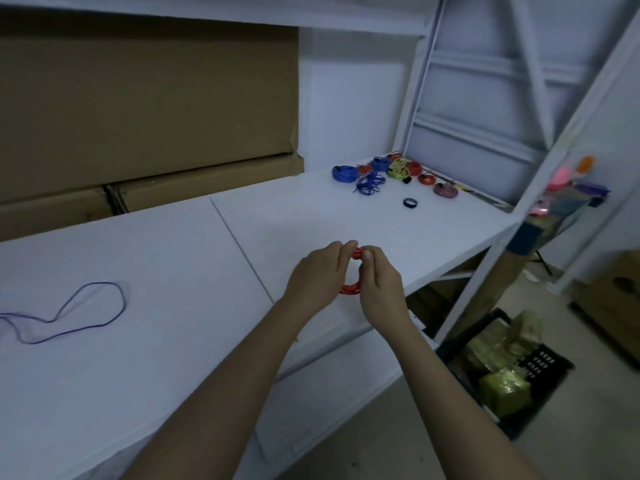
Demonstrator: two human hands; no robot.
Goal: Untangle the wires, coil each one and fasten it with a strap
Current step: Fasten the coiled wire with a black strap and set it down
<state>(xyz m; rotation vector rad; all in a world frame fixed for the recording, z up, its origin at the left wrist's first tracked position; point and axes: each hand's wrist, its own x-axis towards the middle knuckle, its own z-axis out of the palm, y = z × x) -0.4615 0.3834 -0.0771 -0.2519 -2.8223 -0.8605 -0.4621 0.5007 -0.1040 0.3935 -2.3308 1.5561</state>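
Both hands hold a red coiled wire [349, 289] above the white table [173, 306]. My left hand [317, 275] grips the coil's left side, fingertips pinching its top. My right hand [379, 284] grips the right side, fingers curled over the top of the coil. Most of the coil is hidden between the palms. A loose blue wire [86, 311] lies in open loops at the table's left. At the far right lies a pile of coiled wires [391, 171], blue, red and yellow-green. A black strap [410, 202] curled into a ring lies in front of the pile.
Brown cardboard boxes [138, 109] stand against the wall behind the table. A white shelf frame [519, 188] rises at the right. On the floor, lower right, sits a dark crate [502, 372] with wrapped packets. Coloured items [568, 188] hang on the frame's right side.
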